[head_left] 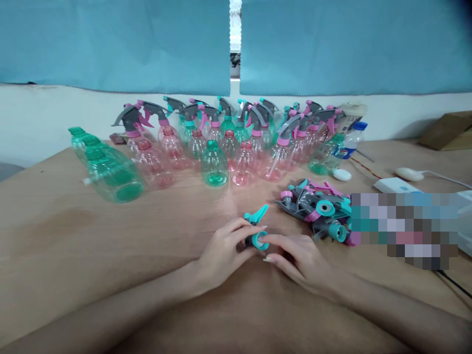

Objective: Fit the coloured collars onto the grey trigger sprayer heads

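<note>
My left hand (223, 251) is closed around a grey and teal trigger spray head (260, 241) above the table. Its teal collar faces right, with something whitish inside, and the teal trigger sticks up past my fingers. The index fingertip of my right hand (304, 258) touches the collar's mouth. That hand's thumb is held apart below, and its other fingers are partly curled. Just beyond it lies a heap of loose spray heads (313, 206) in grey, teal and pink.
Open-necked bottles, including a green one (215, 164) and a pink one (244, 164), stand across the table (73, 265). Behind them are several bottles with spray heads (256, 123). Green bottles (114, 169) cluster left. A blue-capped bottle (354, 140) and white mouse (409, 173) are right.
</note>
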A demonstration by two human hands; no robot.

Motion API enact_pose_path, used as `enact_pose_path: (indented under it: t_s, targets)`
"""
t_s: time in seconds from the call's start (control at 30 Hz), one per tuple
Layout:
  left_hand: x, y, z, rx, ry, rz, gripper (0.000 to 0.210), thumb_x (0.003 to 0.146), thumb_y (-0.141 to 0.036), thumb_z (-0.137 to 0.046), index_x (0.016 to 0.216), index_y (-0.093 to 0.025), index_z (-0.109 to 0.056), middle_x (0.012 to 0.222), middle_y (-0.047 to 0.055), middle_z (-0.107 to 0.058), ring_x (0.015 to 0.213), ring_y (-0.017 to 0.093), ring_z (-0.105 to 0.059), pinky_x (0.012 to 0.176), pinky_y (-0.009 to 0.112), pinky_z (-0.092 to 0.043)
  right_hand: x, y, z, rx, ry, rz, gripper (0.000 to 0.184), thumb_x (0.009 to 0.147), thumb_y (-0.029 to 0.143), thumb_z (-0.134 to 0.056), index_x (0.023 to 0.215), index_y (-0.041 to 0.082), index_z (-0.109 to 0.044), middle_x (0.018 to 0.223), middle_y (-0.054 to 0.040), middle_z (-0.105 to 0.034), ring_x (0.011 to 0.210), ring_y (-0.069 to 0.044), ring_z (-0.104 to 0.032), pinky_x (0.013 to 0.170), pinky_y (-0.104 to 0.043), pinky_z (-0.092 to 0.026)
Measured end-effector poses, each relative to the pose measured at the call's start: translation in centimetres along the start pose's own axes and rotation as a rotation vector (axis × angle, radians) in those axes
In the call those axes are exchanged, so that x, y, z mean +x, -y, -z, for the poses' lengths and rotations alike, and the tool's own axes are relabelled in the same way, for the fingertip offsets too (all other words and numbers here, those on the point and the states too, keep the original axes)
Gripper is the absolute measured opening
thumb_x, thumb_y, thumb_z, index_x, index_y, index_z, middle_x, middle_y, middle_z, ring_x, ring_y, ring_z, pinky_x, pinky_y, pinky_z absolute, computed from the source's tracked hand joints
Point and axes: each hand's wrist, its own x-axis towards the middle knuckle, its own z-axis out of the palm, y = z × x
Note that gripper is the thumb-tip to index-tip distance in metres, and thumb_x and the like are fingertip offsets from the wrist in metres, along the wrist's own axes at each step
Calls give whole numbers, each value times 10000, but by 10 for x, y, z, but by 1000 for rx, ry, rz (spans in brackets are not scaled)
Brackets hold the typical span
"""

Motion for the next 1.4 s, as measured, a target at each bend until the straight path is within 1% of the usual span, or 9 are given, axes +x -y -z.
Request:
enact_pose_path:
  t_s: [0.17, 0.33, 0.5, 0.7, 0.77, 0.87, 1.0, 1.17, 1.4]
  targets:
    - [0, 0, 1, -18, 3, -36, 247, 866, -251, -596, 1104, -190, -621, 960, 39, -614, 758, 137, -585, 675, 262, -513, 0, -5, -2, -106, -8, 18, 300, 970, 366, -384, 966, 174, -614, 804, -47, -728, 635, -143, -674, 589, -242, -490]
    - [1, -1, 2, -8, 3, -16, 248, 867, -295, -595, 1089, -189, -624, 915, 27, -606, 723, 132, -566, 658, 260, -500, -1, -10, -2, -201, 0, 27, 302, 961, 371, -406, 986, 156, -616, 785, -57, -717, 619, -156, -657, 559, -251, -453]
    - [1, -3, 3, -46, 28, 20, 234, 864, -261, -600, 1090, -204, -623, 918, 18, -607, 723, 126, -563, 655, 249, -492, 1, -7, 0, -133, 22, 6, 323, 961, 404, -396, 969, 162, -611, 708, -30, -691, 578, -131, -627, 547, -231, -436]
    - [3, -5, 5, -72, -59, 94, 211, 837, -248, -635, 1045, -214, -636, 927, 10, -603, 702, 116, -553, 665, 247, -484, 1, -4, 0, -72, 31, -118, 363, 964, 433, -365, 1034, 158, -592, 569, 24, -614, 477, -113, -569, 502, -222, -412]
    - [3, -5, 6, -73, -82, 106, 210, 837, -268, -633, 1039, -211, -637, 919, 13, -603, 687, 117, -550, 644, 244, -483, 0, -5, 0, -26, 55, -131, 343, 963, 420, -374, 1034, 171, -599, 603, 17, -640, 507, -114, -591, 520, -219, -427]
    - [5, -5, 6, -81, -87, 121, 213, 837, -262, -630, 1045, -213, -637, 892, 10, -600, 661, 111, -537, 615, 234, -477, -2, -8, -1, 41, 99, -106, 296, 960, 384, -394, 1049, 195, -605, 769, -12, -709, 596, -113, -633, 575, -213, -460]
    - [6, -3, 7, -107, -66, 131, 214, 843, -250, -623, 1054, -218, -638, 896, 13, -599, 628, 101, -518, 583, 227, -471, -3, -9, -2, 62, 125, -75, 293, 956, 377, -411, 1112, 204, -587, 883, -25, -725, 654, -117, -655, 609, -214, -486]
    - [6, -1, 6, -142, -53, 122, 237, 832, -247, -640, 1067, -218, -640, 882, 6, -590, 601, 91, -495, 568, 218, -463, -1, -9, -3, 84, 112, -55, 306, 955, 358, -427, 1192, 201, -540, 887, -18, -721, 677, -119, -655, 640, -218, -488]
    - [5, -2, 7, -111, 9, 109, 280, 789, -219, -693, 1066, -216, -652, 873, 3, -595, 669, 111, -522, 625, 231, -463, 3, -9, -2, 5, 123, -167, 235, 938, 365, -465, 1119, 241, -546, 778, 19, -676, 631, -130, -620, 584, -228, -426]
